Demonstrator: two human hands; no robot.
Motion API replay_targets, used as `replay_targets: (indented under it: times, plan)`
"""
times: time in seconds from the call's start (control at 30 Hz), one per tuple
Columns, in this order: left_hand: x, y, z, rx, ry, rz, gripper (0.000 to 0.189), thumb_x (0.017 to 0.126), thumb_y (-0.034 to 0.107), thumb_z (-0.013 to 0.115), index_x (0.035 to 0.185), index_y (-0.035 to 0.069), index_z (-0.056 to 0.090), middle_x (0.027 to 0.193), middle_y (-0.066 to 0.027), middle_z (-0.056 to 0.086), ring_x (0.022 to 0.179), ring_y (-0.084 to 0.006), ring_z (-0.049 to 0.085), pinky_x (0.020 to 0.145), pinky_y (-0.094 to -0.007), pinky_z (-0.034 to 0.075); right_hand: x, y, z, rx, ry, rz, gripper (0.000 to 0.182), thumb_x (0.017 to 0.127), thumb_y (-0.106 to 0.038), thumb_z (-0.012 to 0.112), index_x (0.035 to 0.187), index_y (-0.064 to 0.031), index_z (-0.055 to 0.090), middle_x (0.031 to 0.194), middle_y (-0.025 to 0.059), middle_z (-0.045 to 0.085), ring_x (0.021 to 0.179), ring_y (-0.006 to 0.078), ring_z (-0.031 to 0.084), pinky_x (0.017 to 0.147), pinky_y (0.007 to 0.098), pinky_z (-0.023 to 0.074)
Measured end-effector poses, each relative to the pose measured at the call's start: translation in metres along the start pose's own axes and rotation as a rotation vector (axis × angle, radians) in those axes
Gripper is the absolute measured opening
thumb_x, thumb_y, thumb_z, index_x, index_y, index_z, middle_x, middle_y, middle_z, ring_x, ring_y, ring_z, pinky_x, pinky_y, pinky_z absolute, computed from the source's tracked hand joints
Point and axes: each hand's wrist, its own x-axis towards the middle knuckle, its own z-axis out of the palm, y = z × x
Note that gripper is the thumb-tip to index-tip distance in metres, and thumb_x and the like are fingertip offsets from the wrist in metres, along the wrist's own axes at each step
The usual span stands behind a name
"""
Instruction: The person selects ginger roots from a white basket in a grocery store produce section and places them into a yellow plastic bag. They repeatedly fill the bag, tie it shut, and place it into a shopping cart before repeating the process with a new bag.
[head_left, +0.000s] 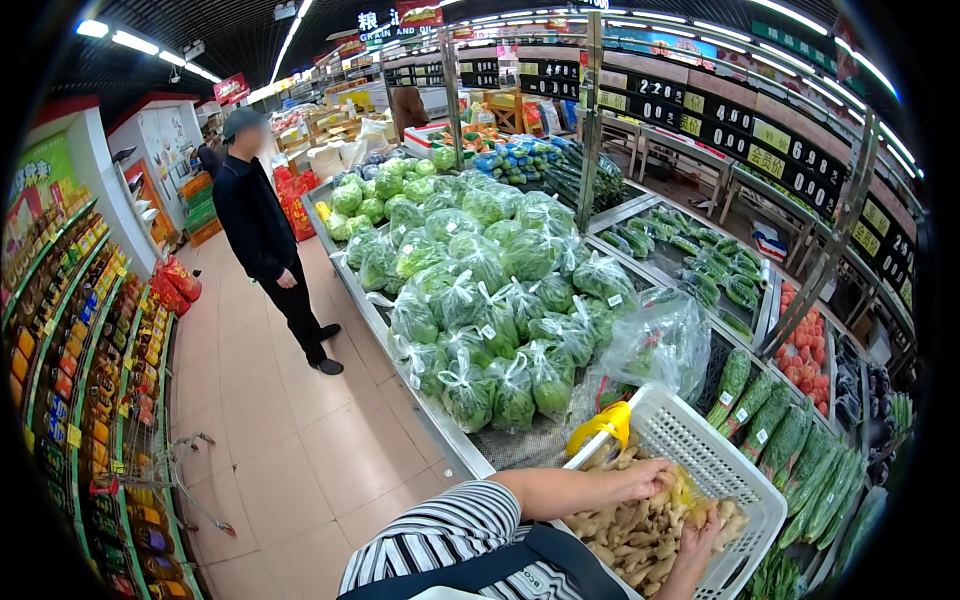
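A white plastic basket holding ginger roots stands before me on the produce stand. Over the ginger, my left hand has its fingers closed on the upper part of a yellow bag, which looks like mesh. Lower and to the right, my right hand grips the same bag from its other side. Some ginger shows close around the bag; whether any is inside I cannot tell. More yellow bag material hangs in a bundle over the basket's far left rim.
Bagged green cabbages cover the stand beyond the basket. A clear plastic bag lies against its far side. Wrapped leafy greens flank it on the right. Across the aisle, a person stands left of the stand, with a shopping cart nearer.
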Motion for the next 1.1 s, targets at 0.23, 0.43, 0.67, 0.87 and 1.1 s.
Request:
replay_targets:
  times: [0.23, 0.43, 0.67, 0.87, 1.1]
  plan:
    - [-0.029, -0.016, 0.046, 0.859, -0.12, 0.028, 0.008, 0.087, 0.011, 0.058, 0.088, 0.012, 0.05, 0.063, 0.0026, 0.043, 0.052, -0.0076, 0.041, 0.045, -0.022, 0.034, -0.035, 0.012, 0.059, -1.763, 0.132, -0.676, 0.001, 0.081, -0.003, 0.054, 0.082, -0.0034, 0.055, 0.067, 0.0019, 0.049, 0.065, 0.0117, 0.046, 0.059, 0.0278, 0.0382]
    - [-0.005, -0.002, -0.018, 1.583, -0.111, 0.449, 0.011, 0.085, 0.015, 0.058, 0.08, 0.008, 0.065, 0.081, -0.0015, 0.061, 0.076, -0.0128, 0.054, 0.07, -0.0315, 0.046, -0.022, 0.006, 0.066, -0.284, 0.055, -0.16, 0.008, 0.09, -0.014, 0.053, 0.086, -0.0073, 0.054, 0.077, 0.0018, 0.056, 0.071, 0.0147, 0.056, 0.066, 0.0305, 0.0477]
    - [-0.027, 0.012, 0.038, 0.306, -0.012, -0.069, 0.016, 0.094, 0.02, 0.051, 0.097, 0.005, 0.052, 0.085, -0.0083, 0.059, 0.075, -0.0181, 0.06, 0.071, -0.033, 0.055, -0.031, 0.004, 0.085, -0.272, 0.273, -0.092, 0.004, 0.091, -0.012, 0.049, 0.089, -0.01, 0.052, 0.075, 0.0056, 0.059, 0.063, 0.0189, 0.056, 0.059, 0.0308, 0.0478]
    - [-0.05, -0.023, 0.086, 1.459, 0.045, -0.001, 0.018, 0.085, 0.017, 0.065, 0.093, 0.006, 0.054, 0.074, 0.0007, 0.054, 0.061, -0.0073, 0.051, 0.056, -0.0236, 0.047, -0.032, 0.005, 0.075, -0.019, 0.111, -0.037, 0.01, 0.093, -0.011, 0.045, 0.083, -0.013, 0.045, 0.058, -0.0035, 0.042, 0.049, 0.01, 0.042, 0.048, 0.024, 0.0399]
    - [-0.029, -0.013, 0.05, 1.219, 0.266, 0.28, 0.008, 0.093, 0.013, 0.05, 0.087, 0.008, 0.051, 0.071, 0.0026, 0.051, 0.053, -0.0056, 0.045, 0.044, -0.02, 0.037, -0.054, 0.001, 0.113, -1.019, 0.125, 0.178, 0.008, 0.084, -0.014, 0.06, 0.084, -0.0098, 0.054, 0.064, -0.0001, 0.05, 0.055, 0.0108, 0.045, 0.048, 0.0268, 0.036]
